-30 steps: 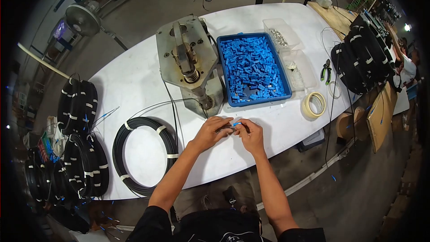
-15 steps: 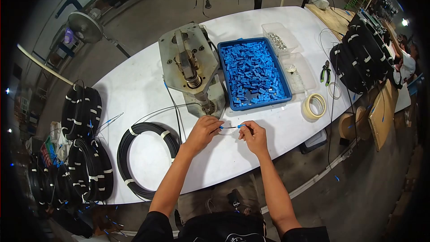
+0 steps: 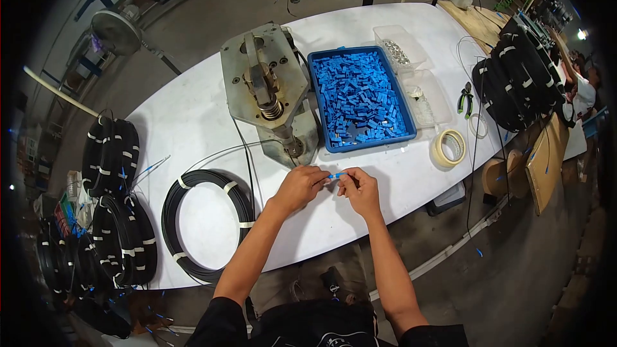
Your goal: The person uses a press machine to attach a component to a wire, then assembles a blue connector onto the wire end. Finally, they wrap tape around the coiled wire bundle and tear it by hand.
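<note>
My left grip point(image 3: 301, 188) and right grip point(image 3: 361, 191) are pinching a small blue piece point(image 3: 340, 175) between their fingertips, over the counter point(image 3: 315, 234). On my feed, a metal machine point(image 3: 283, 99) stands beyond the left grip, a tray point(image 3: 373, 145) of blue parts point(image 3: 360, 93) beyond the right. Left of my left grip lies a cable coil point(image 3: 170, 212); tape point(image 3: 439, 154) sits off my right grip's far side.

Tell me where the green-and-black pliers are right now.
In the head view, the green-and-black pliers lie on the right part of the white table, between the nearer clear box and the large black coils.
</note>
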`<state>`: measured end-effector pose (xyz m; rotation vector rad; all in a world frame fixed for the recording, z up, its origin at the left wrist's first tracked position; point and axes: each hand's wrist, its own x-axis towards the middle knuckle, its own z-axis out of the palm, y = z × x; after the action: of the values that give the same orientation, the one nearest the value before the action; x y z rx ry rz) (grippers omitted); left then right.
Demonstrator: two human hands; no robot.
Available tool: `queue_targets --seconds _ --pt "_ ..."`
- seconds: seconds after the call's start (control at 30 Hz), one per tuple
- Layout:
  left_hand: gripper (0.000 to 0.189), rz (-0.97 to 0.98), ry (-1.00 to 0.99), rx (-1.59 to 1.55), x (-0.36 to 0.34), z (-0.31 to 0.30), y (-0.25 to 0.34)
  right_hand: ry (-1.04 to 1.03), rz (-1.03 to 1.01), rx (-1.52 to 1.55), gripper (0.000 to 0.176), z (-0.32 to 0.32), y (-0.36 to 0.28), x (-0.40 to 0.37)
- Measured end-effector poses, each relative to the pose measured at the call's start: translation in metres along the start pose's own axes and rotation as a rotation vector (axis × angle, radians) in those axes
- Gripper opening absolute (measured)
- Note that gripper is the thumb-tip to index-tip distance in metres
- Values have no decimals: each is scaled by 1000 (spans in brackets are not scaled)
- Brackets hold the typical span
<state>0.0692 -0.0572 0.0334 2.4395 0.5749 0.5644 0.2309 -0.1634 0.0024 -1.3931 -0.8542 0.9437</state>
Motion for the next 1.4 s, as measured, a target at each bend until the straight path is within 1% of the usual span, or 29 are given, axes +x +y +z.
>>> queue_targets --seconds 0.1,0.17,0.2,0.27,0.4,0.47,0.57,0.7,0.77,0.9,0.93,1.1,1.17,1.2,1.27,1.4 --pt "12 -15 -31 -41 4 2 -3 -13 39 22 13 -1 -3 2" --pt "15 -20 -64 -131 5 2 -6 -32 51 13 13 -1 -3 2" --pt "15 -21 -64 -133 6 1 -7 -38 42 15 14 -1 -4 2" --pt "16 -43 -135 -138 6 -1 -9 -44 38 16 14 -1 -3 1" --pt "16 -72 -137 -199 9 -3 -4 -67 4 6 14 -2 2 2" --pt "19 -257 -258 -340 13 -9 2 -67 -8 6 15 -4 3 3" --pt "21 -208 -270 -309 16 -10 1 -82 -6 12 15 -4 2 2" --pt "19 -225 -278 -315 14 -9 4 -73 -4 25 15 -4 2 3" --pt "17 -139 -175 -239 11 -3 1 -73 8 20 15 -4 2 2" --pt "14 -135 -117 -177 8 4 -2 -57 27 17 15 -3 1 3" --pt "14 -120 -93 -149 8 5 -2 -63 49 4 15 -3 0 3" --pt "14 -53 -31 -64 8 6 0 -46 31 24 15 -3 2 3" --pt "14 -149 -76 -171 10 3 6 -42 30 36 16 -3 3 3" --pt "14 -148 -76 -170 11 1 9 -38 25 69 17 -3 4 4" --pt "14 -348 -99 -417 12 -2 16 -33 18 102 18 -4 4 4" --pt "14 -295 -30 -333 9 -8 18 -32 37 80 18 -3 1 4"
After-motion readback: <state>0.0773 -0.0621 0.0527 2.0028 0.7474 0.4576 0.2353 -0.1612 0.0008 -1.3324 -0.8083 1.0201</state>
